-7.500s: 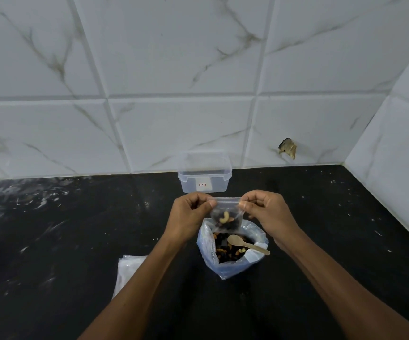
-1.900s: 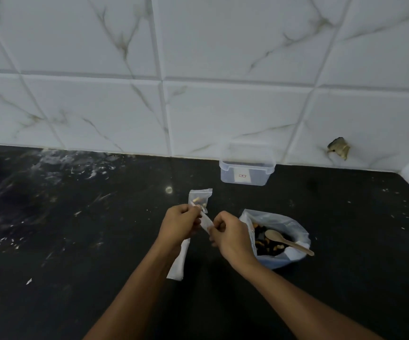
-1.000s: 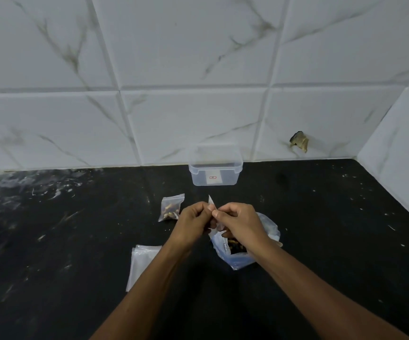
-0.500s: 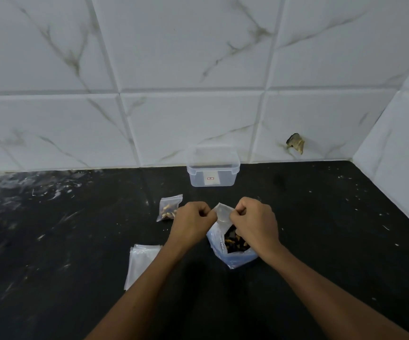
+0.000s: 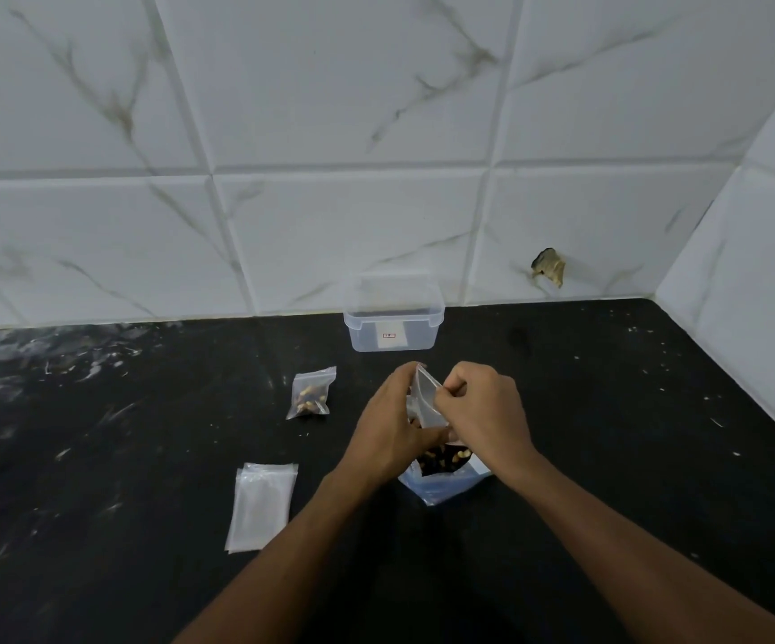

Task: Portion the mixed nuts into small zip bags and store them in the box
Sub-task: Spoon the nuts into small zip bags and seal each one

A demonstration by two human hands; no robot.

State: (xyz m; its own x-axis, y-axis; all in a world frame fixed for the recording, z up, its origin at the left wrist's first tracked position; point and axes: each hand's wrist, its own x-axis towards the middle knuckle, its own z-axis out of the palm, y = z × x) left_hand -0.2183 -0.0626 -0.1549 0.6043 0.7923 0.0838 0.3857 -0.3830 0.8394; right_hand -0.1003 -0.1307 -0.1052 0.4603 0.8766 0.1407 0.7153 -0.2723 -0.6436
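Black stone counter [image 5: 609, 411], dusted with pale flecks, backed by white marble-veined wall tiles [image 5: 330, 109]; one tile carries a chipped hole [image 5: 549, 268]. Landmark: the large bag of mixed nuts [image 5: 443, 471], standing open on the counter. Directly above it, my left hand [image 5: 390, 429] and my right hand [image 5: 483, 411], fingers curled, each pinching a side of one small empty zip bag [image 5: 425, 395], held upright with its mouth up; whether that mouth is parted I cannot quite tell. Beyond the nut bag, against the wall: clear plastic box [image 5: 393, 325], lidless, white label on its front. Left of the nut bag and slightly farther back: one filled zip bag [image 5: 312, 393], lying flat. Left and nearer me: flat stack of empty zip bags [image 5: 262, 506].
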